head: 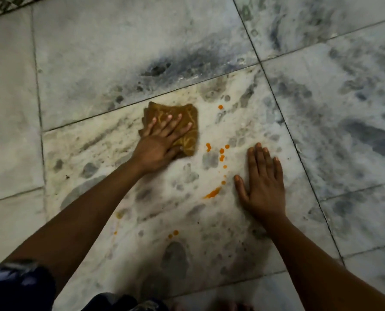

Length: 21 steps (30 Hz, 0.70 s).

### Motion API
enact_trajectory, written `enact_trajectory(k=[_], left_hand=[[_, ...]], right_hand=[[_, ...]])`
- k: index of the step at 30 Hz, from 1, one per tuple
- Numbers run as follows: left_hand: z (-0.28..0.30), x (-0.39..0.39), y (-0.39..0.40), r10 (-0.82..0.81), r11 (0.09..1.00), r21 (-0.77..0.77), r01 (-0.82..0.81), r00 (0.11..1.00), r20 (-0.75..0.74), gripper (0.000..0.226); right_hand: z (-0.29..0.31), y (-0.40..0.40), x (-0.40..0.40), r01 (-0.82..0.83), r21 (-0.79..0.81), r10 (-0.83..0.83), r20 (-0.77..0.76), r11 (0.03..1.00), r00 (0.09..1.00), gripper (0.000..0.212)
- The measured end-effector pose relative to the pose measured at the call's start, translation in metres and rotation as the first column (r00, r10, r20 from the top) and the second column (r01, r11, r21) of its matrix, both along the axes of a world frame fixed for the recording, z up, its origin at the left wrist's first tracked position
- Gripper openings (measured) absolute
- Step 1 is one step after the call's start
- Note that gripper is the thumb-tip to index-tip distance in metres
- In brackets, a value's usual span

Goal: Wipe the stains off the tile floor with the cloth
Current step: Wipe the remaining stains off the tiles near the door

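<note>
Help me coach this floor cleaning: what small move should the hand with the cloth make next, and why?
Probably slide the brown cloth right and toward the body. The left hand presses it flat on the tile, while orange drops and an orange smear lie unwiped just beside it, between the cloth and the right hand, which rests flat on the tile floor.

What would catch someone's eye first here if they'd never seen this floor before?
Probably the bright orange stains dotted down the middle of the pale marbled tile floor, between the two hands. Next, the folded brown patterned cloth that the left hand presses flat, just left of those drops. The right hand rests open on the tile beside them.
</note>
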<state>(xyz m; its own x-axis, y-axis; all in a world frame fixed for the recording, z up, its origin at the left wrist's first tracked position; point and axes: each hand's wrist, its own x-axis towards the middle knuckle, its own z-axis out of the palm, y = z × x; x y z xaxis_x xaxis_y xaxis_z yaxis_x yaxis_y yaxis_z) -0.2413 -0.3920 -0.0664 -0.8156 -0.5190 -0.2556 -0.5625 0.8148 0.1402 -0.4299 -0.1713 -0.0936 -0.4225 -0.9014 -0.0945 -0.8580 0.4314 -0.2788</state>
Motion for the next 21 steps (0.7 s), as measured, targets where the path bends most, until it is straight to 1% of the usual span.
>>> enact_trajectory(k=[2, 4, 6, 8, 10, 11, 12, 14, 16, 18, 19, 21], left_hand=[[0.001, -0.017, -0.023, 0.132, 0.991, -0.024, -0.131, 0.991, 0.005, 0.061], [0.003, -0.049, -0.050, 0.251, 0.968, 0.022, -0.252, 0.968, 0.018, 0.055], [0.007, -0.073, -0.062, 0.304, 0.950, 0.066, -0.305, 0.952, 0.030, 0.054], [0.004, -0.071, -0.049, 0.235, 0.970, 0.062, -0.236, 0.972, 0.025, 0.054], [-0.001, -0.046, -0.015, 0.077, 0.997, 0.025, -0.077, 0.997, -0.013, 0.059], [-0.001, -0.030, 0.003, 0.018, 0.999, 0.045, -0.016, 0.999, -0.038, 0.063], [-0.001, -0.016, 0.016, -0.007, 0.996, 0.086, 0.013, 0.998, -0.066, 0.064], [0.001, -0.007, 0.015, 0.023, 0.990, 0.142, -0.011, 0.996, -0.088, 0.062], [0.003, -0.027, -0.005, 0.127, 0.984, 0.132, -0.118, 0.990, -0.067, 0.059], [0.001, -0.061, -0.027, 0.258, 0.958, 0.139, -0.252, 0.966, -0.030, 0.054], [0.001, -0.079, -0.035, 0.289, 0.948, 0.145, -0.285, 0.957, -0.009, 0.053], [0.000, -0.112, -0.037, 0.273, 0.952, 0.139, -0.273, 0.962, 0.019, 0.054]], right_hand=[[-0.001, 0.000, 0.000, 0.003, 0.003, -0.003, -0.011, 1.000, 1.000, 0.072], [0.000, 0.001, 0.001, 0.002, 0.009, -0.002, -0.013, 1.000, 1.000, 0.071], [0.000, 0.001, 0.001, 0.000, 0.003, 0.000, -0.017, 1.000, 1.000, 0.071], [0.000, 0.001, 0.000, 0.006, 0.009, -0.006, -0.013, 1.000, 1.000, 0.071], [0.001, 0.001, 0.001, 0.006, 0.004, -0.006, -0.008, 1.000, 1.000, 0.071], [0.000, 0.001, 0.001, 0.006, -0.001, -0.006, -0.010, 1.000, 1.000, 0.071], [-0.001, 0.001, 0.001, 0.005, -0.001, -0.005, -0.013, 1.000, 1.000, 0.071], [-0.001, 0.001, 0.000, 0.008, 0.004, -0.008, -0.016, 1.000, 1.000, 0.071], [-0.001, 0.000, 0.000, 0.008, -0.004, -0.008, -0.014, 1.000, 1.000, 0.071], [-0.001, 0.000, 0.000, 0.007, 0.005, -0.007, -0.002, 1.000, 1.000, 0.071], [0.000, 0.000, 0.000, 0.007, 0.007, -0.007, 0.000, 1.000, 1.000, 0.071], [0.000, 0.001, 0.000, 0.004, 0.012, -0.004, -0.002, 1.000, 1.000, 0.071]])
